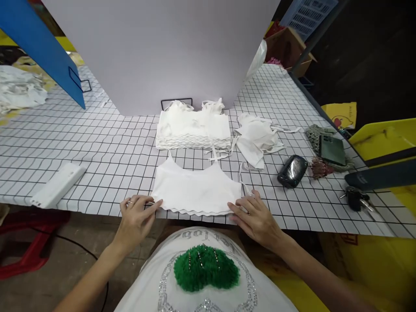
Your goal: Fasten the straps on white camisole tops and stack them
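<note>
A white strappy top (196, 188) lies flat near the front edge of a table covered in white cloth with a black grid (107, 143). My left hand (136, 216) rests on the top's lower left corner, fingers spread. At the lower right corner my right hand (256, 216) presses down on the hem, fingers flat. Behind the top sits a neat stack of folded white tops (193, 125). To the stack's right is a loose heap of white tops (256, 138).
A big white board (162, 47) stands behind the stack, a blue panel (42, 43) at far left. A white bar-shaped object (58, 184) lies front left. At right: a black pouch (292, 170), a dark phone (331, 149), keys (355, 197), yellow bins (383, 138).
</note>
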A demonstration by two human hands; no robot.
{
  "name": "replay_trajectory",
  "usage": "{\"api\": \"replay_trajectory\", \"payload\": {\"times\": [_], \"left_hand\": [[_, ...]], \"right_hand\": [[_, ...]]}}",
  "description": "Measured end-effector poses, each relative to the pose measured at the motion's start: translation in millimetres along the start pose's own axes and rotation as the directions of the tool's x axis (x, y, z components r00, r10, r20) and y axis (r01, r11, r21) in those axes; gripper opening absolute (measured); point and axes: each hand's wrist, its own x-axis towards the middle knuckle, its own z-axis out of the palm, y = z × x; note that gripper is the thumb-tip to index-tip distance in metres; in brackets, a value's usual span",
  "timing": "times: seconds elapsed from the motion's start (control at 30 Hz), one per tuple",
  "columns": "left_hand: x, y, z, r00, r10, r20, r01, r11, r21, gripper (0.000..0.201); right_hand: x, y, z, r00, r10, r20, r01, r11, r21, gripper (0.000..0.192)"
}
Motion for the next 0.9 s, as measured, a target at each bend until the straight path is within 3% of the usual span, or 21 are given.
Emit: {"api": "replay_trajectory", "payload": {"times": [0.1,0.27,0.33,0.47,0.67,0.83,0.9], "left_hand": [[-6.4,2.5,-6.8,1.000,-0.011,0.028,0.013,0.998,-0.059,0.037],[7.1,-2.2,-10.5,0.988,-0.149,0.041,0.155,0.966,-0.207,0.019],[16.5,-5.8,-5.4,0.970,-0.239,0.053,0.244,0.935,-0.256,0.016],[29.9,-12.8,16.1,0.916,-0.388,0.107,0.402,0.889,-0.217,0.026],[33.0,-12.8,34.2,0.893,-0.447,0.054,0.448,0.870,-0.204,0.024],[25.9,-22.3,28.3,0.776,-0.626,0.069,0.615,0.730,-0.297,0.023],[25.4,-24.8,26.6,0.771,-0.636,0.018,0.623,0.748,-0.229,0.023]], "right_hand": [[-4.8,-6.2,0.1,1.000,-0.015,0.004,0.015,0.999,0.044,0.032],[3.4,0.8,-4.1,0.987,0.037,-0.153,-0.017,0.991,0.131,0.016],[8.8,2.3,-5.7,0.979,0.077,-0.191,-0.045,0.985,0.166,0.012],[15.3,-1.6,-1.1,0.980,0.123,-0.156,-0.093,0.978,0.187,0.007],[16.0,-1.8,8.5,0.946,0.283,-0.159,-0.245,0.943,0.223,0.013],[17.1,4.7,5.9,0.925,0.354,-0.139,-0.322,0.924,0.207,0.017],[18.5,3.1,7.1,0.931,0.335,-0.144,-0.308,0.934,0.181,0.016]]}}
